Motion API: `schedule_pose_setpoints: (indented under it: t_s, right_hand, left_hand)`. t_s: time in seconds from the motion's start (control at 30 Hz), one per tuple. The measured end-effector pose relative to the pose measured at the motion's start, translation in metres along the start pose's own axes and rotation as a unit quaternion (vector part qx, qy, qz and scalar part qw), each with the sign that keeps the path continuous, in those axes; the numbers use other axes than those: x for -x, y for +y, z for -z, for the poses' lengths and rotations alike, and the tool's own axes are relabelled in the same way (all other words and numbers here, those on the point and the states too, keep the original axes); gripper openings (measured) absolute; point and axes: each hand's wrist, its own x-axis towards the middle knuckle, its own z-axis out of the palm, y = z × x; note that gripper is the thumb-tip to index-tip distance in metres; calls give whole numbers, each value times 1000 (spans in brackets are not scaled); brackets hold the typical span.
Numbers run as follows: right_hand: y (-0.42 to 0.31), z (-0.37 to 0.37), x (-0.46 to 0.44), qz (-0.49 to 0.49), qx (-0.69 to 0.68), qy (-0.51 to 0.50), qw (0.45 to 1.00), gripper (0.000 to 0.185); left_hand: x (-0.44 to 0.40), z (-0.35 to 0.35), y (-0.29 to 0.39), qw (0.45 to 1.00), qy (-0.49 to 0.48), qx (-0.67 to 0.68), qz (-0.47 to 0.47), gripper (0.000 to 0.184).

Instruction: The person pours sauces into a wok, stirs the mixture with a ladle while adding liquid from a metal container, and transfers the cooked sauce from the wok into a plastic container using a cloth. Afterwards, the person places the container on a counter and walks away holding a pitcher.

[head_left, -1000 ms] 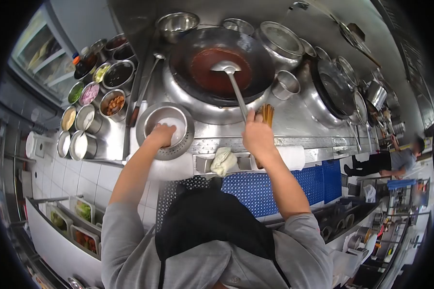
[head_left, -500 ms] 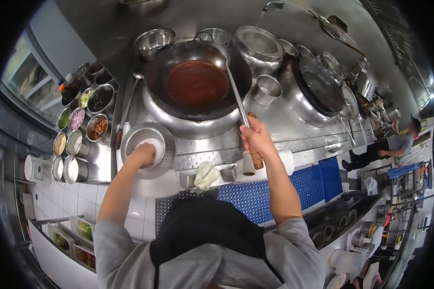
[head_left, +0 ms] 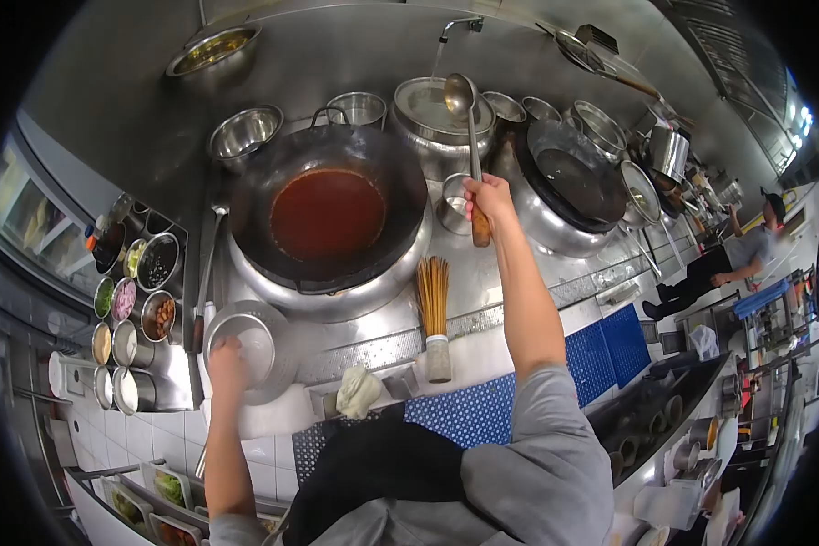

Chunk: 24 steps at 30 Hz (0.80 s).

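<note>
My right hand (head_left: 488, 198) is closed around the handle of a long ladle (head_left: 474, 146), held upright. The ladle's bowl is raised near a covered steel pot (head_left: 409, 127) at the back, clear of the wok. Dark red liquid (head_left: 328, 218) fills the bottom of the big black wok (head_left: 255, 227), which sits on a round steel ring. Motion smears my left hand (head_left: 227, 366) at the left side of a perforated steel pot (head_left: 278, 328); its fingers do not show clearly. Something white lies in that pot. A bamboo wok brush (head_left: 435, 309) rests at the counter's front.
A second wok (head_left: 564, 173) stands to the right, with a small steel pot (head_left: 452, 205) between. Containers of ingredients (head_left: 159, 316) line the left. A crumpled cloth (head_left: 358, 393) lies at the front edge. Another person (head_left: 742, 246) stands far right.
The ladle has left the wok and moved right and up in my right hand. My left hand has shifted from inside the perforated pot toward its left side. The view has shifted too.
</note>
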Motion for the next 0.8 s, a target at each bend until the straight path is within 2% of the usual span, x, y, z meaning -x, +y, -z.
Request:
schedule_pose_setpoints:
  t_s: [0.1,0.17,0.27,0.3,0.33,0.37,0.4,0.47,0.53,0.57,0.6,0.63,0.67,0.8]
  right_hand:
    - [-4,3,-36,-4,-4,23,1000,10]
    - [-5,3,-59,-13,16,39,999,11]
    - [-9,10,-95,-66,5,-5,998,12]
    - [-10,17,-103,-121,-175,-53,976,16]
    - [-9,26,-109,-170,-349,-95,917,19]
    - [-8,34,-111,-210,-510,-133,824,24]
    - [-8,37,-100,-204,-562,-152,787,33]
    - [-9,47,-72,-189,-590,-193,761,35]
    - [-13,59,-35,-178,-628,-235,720,37]
    - [-18,65,-11,-181,-642,-266,696,40]
    - [-21,71,15,-177,-641,-269,697,41]
    - [-23,78,40,-170,-641,-272,697,42]
    - [-24,86,65,-172,-632,-262,709,43]
    - [-15,113,163,-191,-577,-214,764,44]
  left_hand:
    - [1,28,29,994,27,69,80,10]
    - [1,38,55,989,58,125,53,11]
    - [2,46,114,969,58,238,-11,11]
    - [1,47,137,962,10,273,-11,11]
    - [-1,45,157,950,-39,309,-10,10]
    - [-3,38,174,932,-100,347,-31,8]
    - [-3,29,196,893,-144,426,-18,11]
    - [-11,7,235,805,-281,520,56,16]
    - [-21,-22,267,713,-389,578,75,19]
    - [-24,-43,284,693,-379,611,56,19]
    - [-27,-69,296,668,-386,634,52,25]
    - [-39,-63,320,646,-419,630,99,34]
    - [-45,-89,334,602,-423,663,138,37]
    - [-76,-142,395,483,-437,714,257,43]
